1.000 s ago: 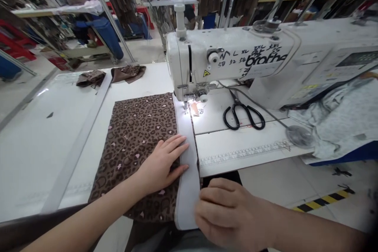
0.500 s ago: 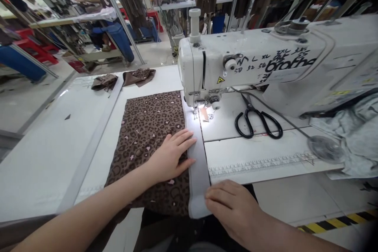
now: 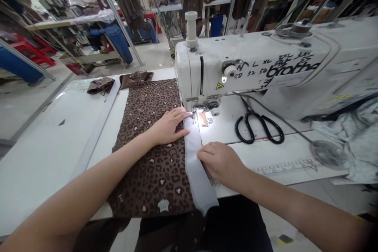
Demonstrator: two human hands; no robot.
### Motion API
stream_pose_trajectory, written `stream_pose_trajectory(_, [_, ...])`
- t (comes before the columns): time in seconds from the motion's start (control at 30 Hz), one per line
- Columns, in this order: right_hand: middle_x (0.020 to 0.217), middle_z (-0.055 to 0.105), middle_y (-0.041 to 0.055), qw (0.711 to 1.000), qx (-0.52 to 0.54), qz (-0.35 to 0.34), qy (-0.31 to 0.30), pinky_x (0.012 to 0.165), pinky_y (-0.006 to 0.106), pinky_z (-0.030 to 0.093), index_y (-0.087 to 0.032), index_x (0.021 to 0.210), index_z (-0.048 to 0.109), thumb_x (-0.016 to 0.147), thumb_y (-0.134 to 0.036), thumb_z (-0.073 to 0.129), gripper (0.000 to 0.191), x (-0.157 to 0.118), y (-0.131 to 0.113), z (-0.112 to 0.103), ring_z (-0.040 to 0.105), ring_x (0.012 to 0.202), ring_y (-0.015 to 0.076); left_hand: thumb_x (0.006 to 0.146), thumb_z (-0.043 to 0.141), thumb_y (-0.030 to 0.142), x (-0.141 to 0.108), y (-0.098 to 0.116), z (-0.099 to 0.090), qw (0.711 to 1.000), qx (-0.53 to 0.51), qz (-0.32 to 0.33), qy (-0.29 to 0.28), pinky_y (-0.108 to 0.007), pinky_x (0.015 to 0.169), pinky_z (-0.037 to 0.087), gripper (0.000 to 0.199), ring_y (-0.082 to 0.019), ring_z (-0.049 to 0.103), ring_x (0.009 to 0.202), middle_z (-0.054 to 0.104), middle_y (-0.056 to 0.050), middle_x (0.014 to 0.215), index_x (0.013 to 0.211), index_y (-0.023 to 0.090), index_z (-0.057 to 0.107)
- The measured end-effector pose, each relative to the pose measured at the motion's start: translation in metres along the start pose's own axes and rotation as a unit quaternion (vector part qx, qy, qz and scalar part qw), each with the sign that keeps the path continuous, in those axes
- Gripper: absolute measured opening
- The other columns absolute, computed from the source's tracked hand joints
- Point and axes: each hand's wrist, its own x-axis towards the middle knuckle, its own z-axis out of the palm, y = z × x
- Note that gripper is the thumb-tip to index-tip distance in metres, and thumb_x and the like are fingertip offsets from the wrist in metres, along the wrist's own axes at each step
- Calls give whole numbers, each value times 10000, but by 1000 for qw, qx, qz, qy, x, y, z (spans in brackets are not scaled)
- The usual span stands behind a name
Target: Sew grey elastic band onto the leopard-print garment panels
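Brown leopard-print fabric point(image 3: 153, 173) lies on the machine bed, with a pale grey band point(image 3: 198, 179) along its right edge. My left hand point(image 3: 170, 126) rests flat on the print, fingers stretched out towards the presser foot point(image 3: 194, 116), fingertips at the band. Closer to me, my right hand point(image 3: 220, 161) has its fingers curled in a pinch at the band's right edge. The band runs under the lit needle area of the white sewing machine point(image 3: 189, 71). Below my right hand, the band's near end hangs over the table edge.
Black-handled scissors point(image 3: 260, 124) lie right of the needle, near a cable. A printed ruler point(image 3: 283, 167) runs along the table's front. Pale crumpled cloth point(image 3: 339, 126) is at the right. Brown fabric scraps point(image 3: 102, 86) sit at the back left. Another person sits at a far table.
Fabric and band have advanced away from me past the presser foot. Both hands have moved forward with them, and more of the print now shows on the near side.
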Motion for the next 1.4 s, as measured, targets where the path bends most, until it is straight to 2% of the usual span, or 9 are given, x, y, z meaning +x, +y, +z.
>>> stream_pose_trajectory(0.1, [852, 629, 71, 1000, 5, 19, 10, 710, 310, 450, -130, 789, 602, 802, 4, 412, 233, 11, 6, 2, 546, 800, 184, 833, 466, 464, 16, -20, -3, 1000, 21, 6, -4, -406, 935, 380, 467, -276, 434, 1145, 521, -151, 1147, 1136, 108, 493])
stream_pose_trajectory(0.2, [1058, 593, 118, 997, 32, 44, 46, 841, 352, 447, -116, 973, 583, 811, 11, 375, 292, -8, -8, -3, 521, 986, 211, 820, 476, 478, 10, -8, -7, 999, 44, -4, 31, -433, 990, 327, 494, -301, 374, 1205, 474, -181, 1218, 1122, 88, 505])
stream_pose_trajectory(0.33, [952, 599, 109, 989, 104, 18, 105, 765, 350, 480, -134, 1043, 541, 784, -27, 412, 309, -82, -45, -3, 541, 888, 209, 765, 488, 590, -50, 70, -5, 992, 26, 100, -76, -453, 1029, 269, 715, -290, 280, 1276, 325, -100, 1410, 1338, 187, 342])
stream_pose_trajectory(0.4, [891, 599, 79, 974, 172, 93, 113, 709, 318, 488, -158, 1007, 548, 772, -40, 424, 292, -114, -58, 8, 551, 813, 185, 766, 519, 533, -88, 113, 4, 982, 49, 143, -113, -457, 986, 300, 737, -296, 269, 1278, 290, -71, 1439, 1382, 215, 268])
stream_pose_trajectory(0.5, [996, 595, 76, 899, 337, 268, 78, 793, 345, 478, -177, 1070, 535, 765, -93, 484, 320, -130, -61, 36, 557, 898, 190, 828, 478, 207, -121, 149, 23, 986, 118, 110, -38, -417, 903, 344, 509, -274, 395, 1174, 445, -72, 1325, 1325, 250, 378])
stream_pose_trajectory(0.63, [953, 627, 46, 759, 571, 308, 55, 859, 365, 445, -174, 971, 584, 759, -256, 596, 227, -114, -62, 61, 571, 901, 191, 845, 406, 107, -121, 157, 37, 989, 60, 103, 86, -368, 752, 408, 309, -216, 519, 839, 606, -96, 916, 1118, 142, 546])
stream_pose_trajectory(0.73, [709, 608, 1, 710, 611, 342, 68, 720, 299, 463, -162, 737, 593, 767, -360, 611, 201, -106, -73, 59, 558, 704, 147, 845, 437, 93, -119, 159, 37, 987, -24, 110, 117, -327, 690, 431, 235, -183, 499, 766, 594, -80, 842, 1053, 123, 544])
stream_pose_trajectory(0.93, [658, 595, -4, 693, 616, 365, 90, 612, 247, 426, -150, 705, 598, 762, -367, 628, 227, -114, -94, 42, 521, 617, 115, 830, 489, 63, -133, 170, 42, 986, -97, 85, 110, -311, 688, 435, 227, -165, 481, 766, 579, -67, 844, 1035, 141, 545])
stream_pose_trajectory(1.4, [650, 623, 4, 686, 611, 387, 76, 602, 248, 453, -151, 764, 639, 789, -342, 577, 202, -117, -97, 30, 571, 629, 122, 841, 485, 91, -129, 172, 45, 984, -106, 109, 96, -319, 700, 395, 190, -156, 498, 754, 595, -45, 824, 999, 160, 565])
